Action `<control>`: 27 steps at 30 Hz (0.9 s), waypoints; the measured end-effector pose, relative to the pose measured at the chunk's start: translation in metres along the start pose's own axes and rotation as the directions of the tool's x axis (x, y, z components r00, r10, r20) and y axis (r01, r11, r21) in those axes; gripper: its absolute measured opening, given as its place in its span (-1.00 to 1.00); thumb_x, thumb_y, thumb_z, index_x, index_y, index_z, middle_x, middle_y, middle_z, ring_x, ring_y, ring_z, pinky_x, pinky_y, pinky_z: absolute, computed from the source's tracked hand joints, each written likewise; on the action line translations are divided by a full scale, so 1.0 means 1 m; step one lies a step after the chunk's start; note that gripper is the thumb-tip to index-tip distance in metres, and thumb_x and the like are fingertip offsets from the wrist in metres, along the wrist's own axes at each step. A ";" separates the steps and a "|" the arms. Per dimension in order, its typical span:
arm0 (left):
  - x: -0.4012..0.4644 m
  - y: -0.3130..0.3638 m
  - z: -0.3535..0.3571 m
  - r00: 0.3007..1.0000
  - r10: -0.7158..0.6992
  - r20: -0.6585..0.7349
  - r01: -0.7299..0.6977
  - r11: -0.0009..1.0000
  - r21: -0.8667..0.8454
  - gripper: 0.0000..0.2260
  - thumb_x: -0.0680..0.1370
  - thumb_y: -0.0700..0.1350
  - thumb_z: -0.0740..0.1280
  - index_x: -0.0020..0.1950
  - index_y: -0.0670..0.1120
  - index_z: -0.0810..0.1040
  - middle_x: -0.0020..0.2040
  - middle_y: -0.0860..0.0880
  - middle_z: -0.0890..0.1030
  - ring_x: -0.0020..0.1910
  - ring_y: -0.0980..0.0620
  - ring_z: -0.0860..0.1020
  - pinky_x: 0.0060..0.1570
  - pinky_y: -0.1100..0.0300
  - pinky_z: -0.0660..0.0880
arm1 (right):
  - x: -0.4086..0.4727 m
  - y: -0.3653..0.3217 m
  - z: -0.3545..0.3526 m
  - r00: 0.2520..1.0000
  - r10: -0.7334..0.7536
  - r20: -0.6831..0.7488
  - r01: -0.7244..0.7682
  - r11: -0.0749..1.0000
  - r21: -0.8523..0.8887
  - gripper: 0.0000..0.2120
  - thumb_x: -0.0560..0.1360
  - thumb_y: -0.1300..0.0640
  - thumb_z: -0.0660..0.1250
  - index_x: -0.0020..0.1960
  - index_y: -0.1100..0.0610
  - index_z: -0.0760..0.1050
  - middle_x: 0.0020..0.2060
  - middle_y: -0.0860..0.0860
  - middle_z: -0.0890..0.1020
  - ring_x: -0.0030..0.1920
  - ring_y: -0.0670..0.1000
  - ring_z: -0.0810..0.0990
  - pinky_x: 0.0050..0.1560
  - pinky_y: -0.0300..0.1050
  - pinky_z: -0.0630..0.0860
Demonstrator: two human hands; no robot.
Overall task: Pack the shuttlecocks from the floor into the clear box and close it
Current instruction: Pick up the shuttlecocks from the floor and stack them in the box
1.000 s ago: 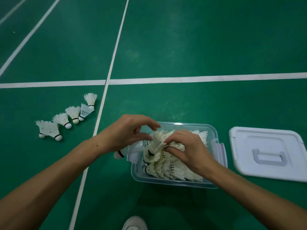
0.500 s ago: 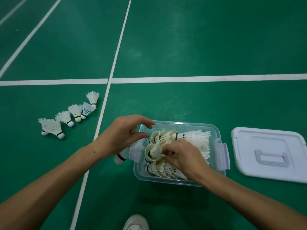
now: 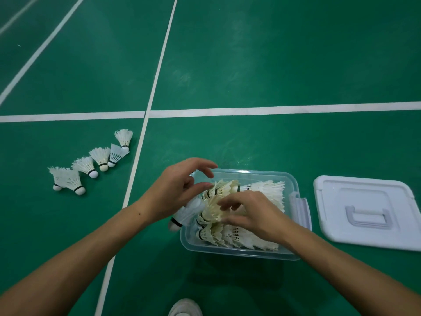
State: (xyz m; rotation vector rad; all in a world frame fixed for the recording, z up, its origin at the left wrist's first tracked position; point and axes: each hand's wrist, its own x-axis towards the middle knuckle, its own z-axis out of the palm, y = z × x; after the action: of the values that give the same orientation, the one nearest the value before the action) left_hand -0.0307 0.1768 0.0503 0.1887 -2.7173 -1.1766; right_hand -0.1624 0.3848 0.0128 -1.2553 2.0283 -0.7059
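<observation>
Both hands are over the clear box (image 3: 239, 253) on the green floor (image 3: 250, 65), and the packing is well along: rows of feather shuttlecocks lie on their sides inside, skirts fanned toward the right wall. The right hand (image 3: 255, 215) has its fingers spread and pressing down on the packed shuttlecocks (image 3: 264, 195), flat rather than curled, seemingly tamping them into order. The left hand (image 3: 175, 192) hovers at the box's left rim, thumb and fingers loosely bent toward each other; whether it pinches a feather edge I cannot tell. Just below it one stray shuttlecock (image 3: 182, 216) sits half over the rim, cork pointing out and down to the left, skirt pointing in toward the box. Here's the relation that matters: the remaining shuttlecocks on the floor (image 3: 91, 166) lie in a slanting row well to the left, beyond the white court line (image 3: 139, 156), so the left hand is plainly the nearer one for the next pickup. The white lid (image 3: 369, 208) waits upside down just right of the box, on the right hand's side, not yet fitted.
</observation>
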 end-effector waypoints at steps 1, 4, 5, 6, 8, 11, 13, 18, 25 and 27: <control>0.004 0.003 0.004 1.000 0.007 -0.007 -0.008 1.000 -0.020 -0.66 0.62 -0.12 0.43 0.39 -0.03 0.53 0.13 0.12 0.62 -0.53 0.09 0.34 -0.44 0.30 0.37 | -0.004 0.000 -0.006 1.000 0.002 -0.023 -0.001 0.999 0.038 -0.59 0.50 -0.12 0.54 0.32 -0.07 0.63 0.13 -0.19 0.71 0.07 -0.22 0.62 0.10 -0.20 0.59; 0.020 0.011 0.016 0.999 0.028 -0.026 -0.029 0.999 -0.040 -0.60 0.64 -0.13 0.40 0.47 -0.02 0.46 0.12 0.11 0.57 -0.52 0.01 0.38 -0.43 0.29 0.37 | -0.015 -0.002 -0.022 0.994 0.027 -0.107 0.000 0.968 0.250 -0.55 0.45 -0.10 0.60 0.31 -0.11 0.62 0.14 -0.26 0.69 0.16 -0.22 0.62 0.09 -0.20 0.62; 0.025 0.014 0.019 0.999 0.031 -0.033 -0.032 0.999 -0.041 -0.59 0.64 -0.13 0.39 0.49 -0.01 0.43 0.11 0.11 0.55 -0.51 0.00 0.39 -0.42 0.31 0.36 | -0.018 -0.004 -0.027 0.992 0.030 -0.119 0.009 0.948 0.319 -0.55 0.44 -0.07 0.62 0.29 -0.12 0.63 0.14 -0.26 0.70 0.18 -0.21 0.63 0.09 -0.19 0.63; 0.030 0.016 0.022 0.999 0.035 -0.042 -0.036 0.999 -0.040 -0.57 0.65 -0.13 0.38 0.51 -0.01 0.42 0.10 0.11 0.55 -0.51 0.00 0.39 -0.41 0.33 0.35 | -0.019 -0.007 -0.029 0.992 0.026 -0.124 0.021 0.931 0.366 -0.57 0.43 -0.05 0.63 0.27 -0.11 0.64 0.14 -0.26 0.71 0.19 -0.19 0.64 0.09 -0.17 0.64; 0.038 0.020 0.026 0.997 0.038 -0.064 -0.041 0.998 -0.044 -0.57 0.65 -0.14 0.38 0.52 -0.03 0.41 0.08 0.10 0.54 -0.51 0.05 0.38 -0.39 0.37 0.31 | -0.019 -0.010 -0.031 0.990 0.017 -0.138 0.042 0.909 0.414 -0.65 0.44 -0.01 0.63 0.20 -0.10 0.68 0.10 -0.21 0.73 0.18 -0.15 0.66 0.12 -0.11 0.65; 0.043 0.024 0.032 0.995 0.020 -0.097 -0.029 0.995 -0.096 -0.57 0.63 -0.15 0.41 0.49 -0.06 0.43 0.04 0.09 0.55 -0.52 0.10 0.36 -0.40 0.37 0.30 | -0.019 -0.013 -0.028 0.986 0.021 -0.166 0.054 0.900 0.432 -0.83 0.48 0.05 0.60 0.06 -0.01 0.72 -0.01 -0.16 0.74 0.07 -0.12 0.70 0.14 -0.06 0.65; 0.045 0.027 0.037 0.994 0.023 -0.104 -0.035 0.992 -0.118 -0.60 0.62 -0.13 0.43 0.45 -0.05 0.48 0.03 0.08 0.55 -0.51 0.09 0.38 -0.41 0.31 0.34 | -0.020 -0.014 -0.026 0.986 0.008 -0.169 0.069 0.891 0.450 -0.92 0.52 0.10 0.57 -0.01 0.05 0.71 -0.08 -0.12 0.75 -0.02 -0.09 0.72 0.14 -0.08 0.64; 0.036 0.021 0.032 0.991 0.017 -0.135 -0.026 0.998 -0.063 -0.70 0.61 -0.01 0.42 0.31 -0.04 0.57 0.16 0.05 0.58 -0.09 0.05 0.62 -0.13 0.15 0.58 | -0.027 -0.009 -0.022 0.977 0.031 -0.212 0.073 0.881 0.467 -0.94 0.54 0.09 0.54 -0.03 0.04 0.68 -0.11 -0.07 0.73 -0.05 -0.07 0.70 0.06 -0.19 0.62; -0.018 -0.016 0.013 0.993 -0.057 0.099 0.033 0.973 0.229 -0.42 0.42 0.33 0.48 0.35 0.11 0.53 0.21 0.25 0.57 0.10 0.22 0.47 0.11 0.14 0.53 | -0.039 0.013 -0.009 0.926 0.087 -0.366 0.022 0.959 0.283 -0.94 0.55 0.06 0.52 0.01 -0.03 0.67 -0.13 -0.16 0.71 -0.03 -0.10 0.68 -0.01 -0.09 0.66; -0.025 -0.020 0.016 0.990 -0.041 0.135 -0.008 0.939 0.343 -0.36 0.38 0.40 0.49 0.36 0.14 0.52 0.22 0.27 0.57 0.10 0.18 0.44 0.12 0.12 0.51 | -0.038 0.011 -0.005 0.923 0.052 -0.381 0.038 0.973 0.227 -0.94 0.56 0.06 0.52 0.00 -0.03 0.66 -0.14 -0.18 0.69 -0.05 -0.11 0.67 -0.03 -0.08 0.66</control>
State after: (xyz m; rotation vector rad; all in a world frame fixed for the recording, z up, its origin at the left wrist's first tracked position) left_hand -0.0083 0.1790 0.0225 0.1795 -3.0349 -0.7337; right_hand -0.1592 0.4237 0.0170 -1.0323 2.1750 -1.2276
